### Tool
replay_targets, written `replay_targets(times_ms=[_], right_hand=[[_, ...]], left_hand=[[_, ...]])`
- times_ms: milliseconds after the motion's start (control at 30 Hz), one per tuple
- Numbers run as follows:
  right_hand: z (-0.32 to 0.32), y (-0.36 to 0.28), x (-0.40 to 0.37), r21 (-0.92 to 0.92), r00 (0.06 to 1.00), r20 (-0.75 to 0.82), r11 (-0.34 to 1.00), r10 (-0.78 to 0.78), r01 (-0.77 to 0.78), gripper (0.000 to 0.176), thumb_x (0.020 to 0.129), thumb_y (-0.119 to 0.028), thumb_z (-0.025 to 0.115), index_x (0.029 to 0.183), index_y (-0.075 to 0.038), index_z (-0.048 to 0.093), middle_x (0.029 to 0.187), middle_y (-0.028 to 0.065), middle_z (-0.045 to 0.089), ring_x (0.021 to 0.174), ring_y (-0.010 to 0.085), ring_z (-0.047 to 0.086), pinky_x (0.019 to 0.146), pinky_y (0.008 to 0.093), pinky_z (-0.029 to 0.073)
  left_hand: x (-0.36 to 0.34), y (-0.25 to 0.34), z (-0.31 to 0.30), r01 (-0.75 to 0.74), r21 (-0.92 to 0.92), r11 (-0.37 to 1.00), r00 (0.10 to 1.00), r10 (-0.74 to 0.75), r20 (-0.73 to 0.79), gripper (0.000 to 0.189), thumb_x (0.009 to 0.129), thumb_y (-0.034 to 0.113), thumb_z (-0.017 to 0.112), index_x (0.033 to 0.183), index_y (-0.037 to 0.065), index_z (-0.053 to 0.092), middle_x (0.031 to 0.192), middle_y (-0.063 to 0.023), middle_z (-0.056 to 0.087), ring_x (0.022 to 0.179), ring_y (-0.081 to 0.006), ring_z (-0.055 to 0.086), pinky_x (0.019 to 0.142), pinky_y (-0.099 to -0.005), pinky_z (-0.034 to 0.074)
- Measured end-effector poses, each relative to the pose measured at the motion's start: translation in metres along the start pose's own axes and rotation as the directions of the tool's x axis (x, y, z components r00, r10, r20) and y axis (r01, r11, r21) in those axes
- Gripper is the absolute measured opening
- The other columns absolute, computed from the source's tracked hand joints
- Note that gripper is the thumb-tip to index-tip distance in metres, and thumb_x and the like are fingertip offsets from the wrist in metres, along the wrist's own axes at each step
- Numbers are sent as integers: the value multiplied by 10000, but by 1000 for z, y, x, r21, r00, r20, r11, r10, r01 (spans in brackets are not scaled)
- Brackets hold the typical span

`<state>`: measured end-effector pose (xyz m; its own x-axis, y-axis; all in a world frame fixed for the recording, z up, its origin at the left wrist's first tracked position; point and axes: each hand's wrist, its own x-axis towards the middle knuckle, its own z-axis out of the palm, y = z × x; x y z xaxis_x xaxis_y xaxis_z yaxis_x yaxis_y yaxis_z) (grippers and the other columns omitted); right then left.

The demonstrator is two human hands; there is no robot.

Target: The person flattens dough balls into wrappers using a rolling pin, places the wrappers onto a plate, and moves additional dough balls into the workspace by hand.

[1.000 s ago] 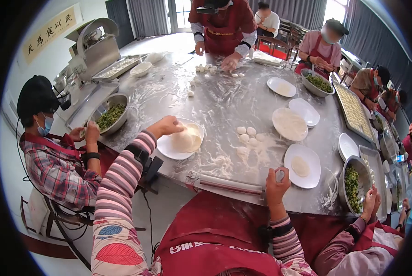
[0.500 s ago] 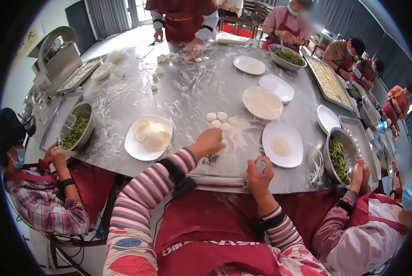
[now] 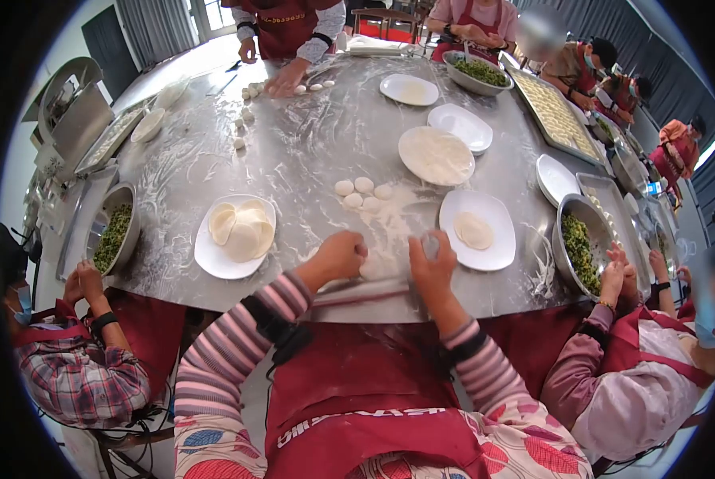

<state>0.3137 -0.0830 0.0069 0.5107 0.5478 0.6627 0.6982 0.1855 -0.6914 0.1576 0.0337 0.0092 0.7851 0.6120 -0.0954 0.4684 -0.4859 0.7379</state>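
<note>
My left hand (image 3: 340, 257) is closed over the floured steel table, its fingertips at the edge of a pale dough piece (image 3: 379, 267). Curled around the right end of a reddish-brown rod, which looks like a rolling pin (image 3: 361, 296), is my right hand (image 3: 433, 265). The pin lies between the dough and the table's front edge, partly blurred. Several dough balls (image 3: 364, 185) sit in flour just beyond my hands. On the left, a white plate (image 3: 206, 254) holds stacked round wrappers (image 3: 248, 231); on the right, another plate (image 3: 493, 255) carries a single wrapper (image 3: 474, 230).
Bowls of green filling stand at the left (image 3: 127, 239) and right (image 3: 565, 251), beside seated people. A floury plate (image 3: 436, 156) lies beyond the right-hand plate. Across the table, a person's hand (image 3: 287, 78) touches dough balls. A tray of dumplings (image 3: 553, 112) is at far right.
The whole view has shifted, with table things now farther left and higher. My left hand has drawn back from the dough balls; my right hand and the pin have moved forward.
</note>
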Motion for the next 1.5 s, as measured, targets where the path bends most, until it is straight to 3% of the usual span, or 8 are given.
replay_targets(times_ms=[700,800,867,967,1200,1300,1367,1500], right_hand=[[19,1,16,-149,1000,12,989,28,-26,215,724,-83,670,854,-8,516,643,163,547,576,322,564,533,405,434],[-7,6,-18,-217,967,-31,946,-254,241,220,720,-77,672,850,-5,509,646,158,546,562,319,558,528,396,439],[-21,-3,-35,94,983,35,979,178,-180,231,717,-70,673,858,-2,503,651,155,543,571,321,552,554,383,448],[10,1,5,-146,992,-55,983,-117,108,250,716,-89,676,878,-15,501,666,189,543,601,379,538,554,417,422],[-9,0,-13,-136,994,29,984,-109,112,246,725,-112,680,852,-11,495,672,155,566,579,340,560,524,399,438],[-14,-2,-28,95,974,56,970,220,-224,229,727,-94,672,849,-14,495,671,167,553,576,348,547,526,397,433],[8,6,0,-217,983,-32,961,-180,169,226,725,-94,667,853,-16,498,675,184,547,594,365,544,534,402,429],[27,6,23,-60,995,65,995,80,-76,251,724,-112,662,892,-6,509,719,204,555,671,394,555,581,416,432]], left_hand=[[4,10,2,-118,148,982,992,123,-22,184,704,164,590,743,-14,622,708,-181,622,658,-313,608,621,-368,469],[-13,3,-3,-31,-70,997,998,35,54,171,714,151,584,755,-11,617,685,-166,621,644,-290,609,619,-359,469],[-16,5,-5,96,-238,966,991,-71,114,166,717,146,582,764,-10,614,671,-156,620,637,-276,608,618,-354,469],[-14,16,1,-49,24,999,999,48,23,184,734,155,578,800,-15,605,724,-163,625,686,-280,606,647,-347,465],[-6,3,-2,-185,122,975,980,175,92,201,708,152,607,833,-3,583,769,-188,602,755,-322,585,661,-381,451],[-14,-4,-2,-116,24,993,988,113,100,194,704,140,589,840,2,577,773,-184,600,749,-285,589,655,-362,452],[-14,13,-5,-58,64,996,990,49,136,194,708,150,580,825,-4,584,786,-202,604,751,-310,590,664,-375,450],[12,6,2,-75,76,994,992,66,106,203,709,174,579,805,-4,588,789,-214,600,769,-377,566,695,-411,441]])
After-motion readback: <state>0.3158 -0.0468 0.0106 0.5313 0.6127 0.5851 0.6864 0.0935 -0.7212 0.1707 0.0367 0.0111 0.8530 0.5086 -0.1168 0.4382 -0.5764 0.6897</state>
